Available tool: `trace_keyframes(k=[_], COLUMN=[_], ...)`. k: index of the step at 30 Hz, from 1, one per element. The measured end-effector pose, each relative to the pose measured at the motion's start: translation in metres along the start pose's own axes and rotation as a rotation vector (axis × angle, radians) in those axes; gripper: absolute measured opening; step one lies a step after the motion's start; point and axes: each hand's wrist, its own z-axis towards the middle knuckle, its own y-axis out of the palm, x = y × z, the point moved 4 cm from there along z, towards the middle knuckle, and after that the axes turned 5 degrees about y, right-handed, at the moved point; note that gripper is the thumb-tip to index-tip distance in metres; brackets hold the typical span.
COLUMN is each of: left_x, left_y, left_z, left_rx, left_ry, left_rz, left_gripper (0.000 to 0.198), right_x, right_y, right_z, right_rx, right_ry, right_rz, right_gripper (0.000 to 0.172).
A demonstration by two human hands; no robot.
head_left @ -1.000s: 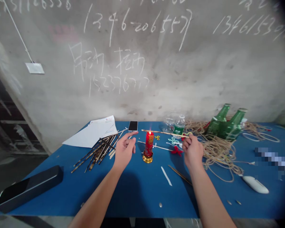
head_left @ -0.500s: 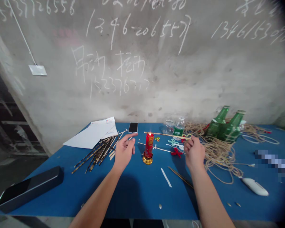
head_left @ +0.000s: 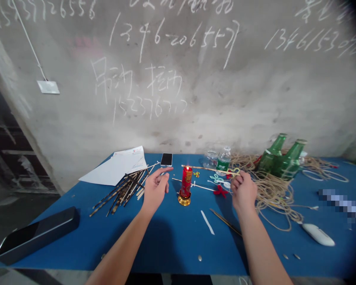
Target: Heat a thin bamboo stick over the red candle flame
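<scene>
A lit red candle (head_left: 186, 183) on a gold base stands mid-table on the blue table (head_left: 166, 233). My right hand (head_left: 243, 190) is closed in a pinch on the end of a thin bamboo stick (head_left: 207, 168), which reaches left with its far end just above the flame. My left hand (head_left: 156, 187) hovers left of the candle, fingers loosely curled, index finger stretched out, holding nothing. A pile of dark scorched sticks (head_left: 124, 189) lies just left of that hand.
White papers (head_left: 118, 166) and a phone (head_left: 166, 159) lie at the back. Plastic bottles (head_left: 224, 159), two green glass bottles (head_left: 280, 158) and a tangle of twine (head_left: 273, 190) fill the right. A dark case (head_left: 35, 234) sits front left, a white lighter (head_left: 318, 234) front right.
The view has shifted slightly. The right hand's fingers have curled tighter on the stick; the left hand has barely moved.
</scene>
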Motion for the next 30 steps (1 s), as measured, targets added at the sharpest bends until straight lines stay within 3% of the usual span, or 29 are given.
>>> trace_keyframes(k=[30], left_x=[-0.0005], left_y=[0.0], left_z=[0.0004], left_rx=[0.002], left_ry=[-0.005], left_rz=[-0.009], left_gripper=[0.044], right_x=[-0.0006], right_y=[-0.0046], right_z=[0.0056], right_rx=[0.021], right_ry=[-0.009], right_rz=[0.02], right_gripper=[0.047])
